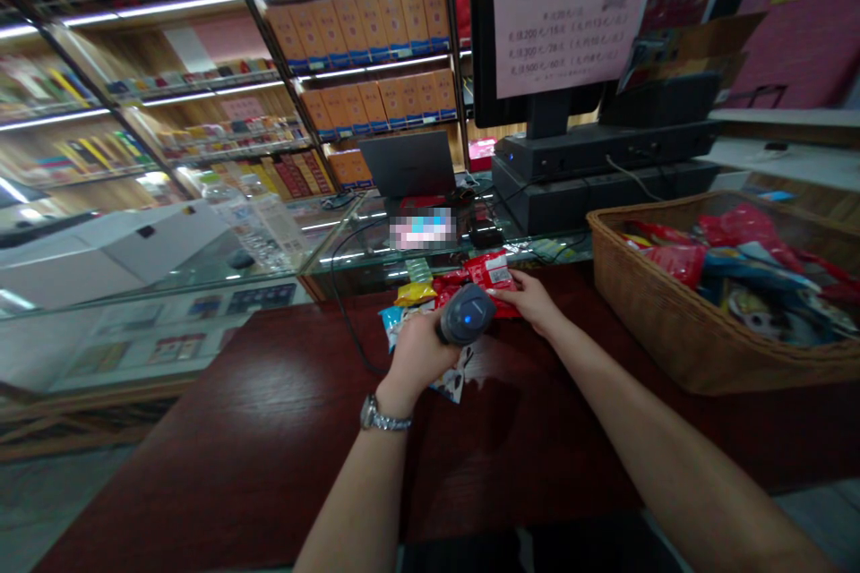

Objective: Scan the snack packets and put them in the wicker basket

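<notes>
Wrapped round the handle of a dark grey barcode scanner (468,315), my left hand (420,349) is closed and wears a metal watch (382,416) at the wrist. The scanner's head points away toward a red snack packet (492,269). My right hand (530,300) pinches that packet at its right edge, with a white printed label facing up. Under and beside the scanner lie more packets: a yellow one (415,294), a light blue one (391,327) and a black-and-white one (457,379), partly hidden by my left hand.
A wicker basket (645,345) of packets stands at right on the dark wooden table (269,466). Behind are a glass counter, a laptop (409,166) and a monitor with a paper notice (568,22). A cable (346,322) runs down left of the packets; plastic bottles (252,215) stand farther left.
</notes>
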`<action>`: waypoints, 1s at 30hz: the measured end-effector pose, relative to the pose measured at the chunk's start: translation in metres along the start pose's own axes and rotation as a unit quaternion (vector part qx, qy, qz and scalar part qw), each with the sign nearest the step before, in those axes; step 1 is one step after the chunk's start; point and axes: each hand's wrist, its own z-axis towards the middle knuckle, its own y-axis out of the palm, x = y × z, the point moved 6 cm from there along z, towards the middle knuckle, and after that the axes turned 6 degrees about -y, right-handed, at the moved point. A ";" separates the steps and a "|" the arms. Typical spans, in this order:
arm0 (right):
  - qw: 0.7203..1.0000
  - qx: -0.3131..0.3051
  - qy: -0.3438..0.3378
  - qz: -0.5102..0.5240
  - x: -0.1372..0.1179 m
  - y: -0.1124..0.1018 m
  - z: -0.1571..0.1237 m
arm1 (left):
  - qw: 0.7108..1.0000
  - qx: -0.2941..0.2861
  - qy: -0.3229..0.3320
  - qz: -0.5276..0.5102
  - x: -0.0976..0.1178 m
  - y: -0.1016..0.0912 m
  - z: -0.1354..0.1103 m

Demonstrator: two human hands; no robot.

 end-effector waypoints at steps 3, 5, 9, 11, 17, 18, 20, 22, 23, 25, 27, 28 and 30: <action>1.000 0.008 0.015 0.006 0.002 0.000 0.000 | 1.000 -0.001 -0.004 0.007 0.003 -0.001 0.000; 0.999 0.013 0.040 0.029 0.006 0.000 0.001 | 1.000 -0.001 -0.008 0.009 0.003 -0.001 0.000; 0.995 0.011 0.082 0.055 0.013 0.002 0.001 | 1.000 -0.001 -0.002 0.003 0.003 0.000 -0.001; 0.994 0.016 0.093 0.060 0.014 0.002 0.000 | 1.000 -0.002 0.000 -0.002 0.002 0.001 -0.001; 0.991 -0.024 0.100 0.087 0.011 0.009 -0.006 | 1.000 0.000 -0.005 -0.002 0.000 0.002 -0.001; 0.991 -0.043 0.095 0.089 0.010 0.012 -0.007 | 1.000 0.001 -0.005 -0.003 0.000 0.002 -0.001; 0.990 -0.069 0.082 0.089 0.009 0.015 -0.009 | 1.000 0.000 -0.004 -0.006 0.000 0.001 -0.001; 0.992 -0.071 0.069 0.084 0.009 0.016 -0.009 | 1.000 -0.003 -0.008 -0.005 -0.001 0.002 -0.001; 0.992 -0.070 0.064 0.079 0.009 0.015 -0.009 | 1.000 -0.005 -0.010 -0.003 -0.001 0.002 -0.001; 0.994 -0.065 0.058 0.068 0.009 0.015 -0.009 | 1.000 -0.005 -0.007 -0.001 -0.001 0.002 0.000; 0.995 -0.058 0.057 0.059 0.008 0.014 -0.008 | 1.000 0.000 0.001 -0.003 0.000 0.002 0.000; 0.995 -0.055 0.056 0.057 0.007 0.014 -0.008 | 1.000 0.001 0.003 -0.004 0.000 0.002 0.000; 0.996 -0.051 0.048 0.052 0.005 0.013 -0.008 | 1.000 0.000 -0.002 -0.002 -0.002 0.002 0.000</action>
